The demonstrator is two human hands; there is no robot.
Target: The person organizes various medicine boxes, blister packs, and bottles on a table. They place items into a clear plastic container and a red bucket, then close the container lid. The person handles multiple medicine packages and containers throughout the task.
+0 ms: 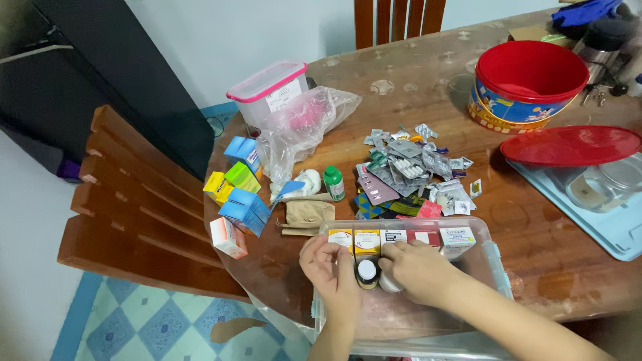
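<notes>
A clear plastic box (pixel 496 264) sits at the table's near edge, with a row of small medicine cartons (pixel 394 238) standing along its far wall. Both hands are inside it. My left hand (pixel 332 273) is curled beside a small dark bottle with a white cap (pixel 366 272), fingers touching it. My right hand (pixel 418 269) is closed over a small white-capped bottle (pixel 388 284) just right of the dark one. A heap of blister packs (pixel 411 170) lies beyond the box.
Blue, yellow and green cartons (pixel 239 194) lie at the table's left edge by a wooden chair (pixel 134 207). Beyond are a green bottle (pixel 334 183), a crumpled plastic bag (pixel 301 127), a pink-lidded tub (pixel 269 91), a red tin (pixel 528 80), its red lid (pixel 570 145) and a blue tray (pixel 618 234).
</notes>
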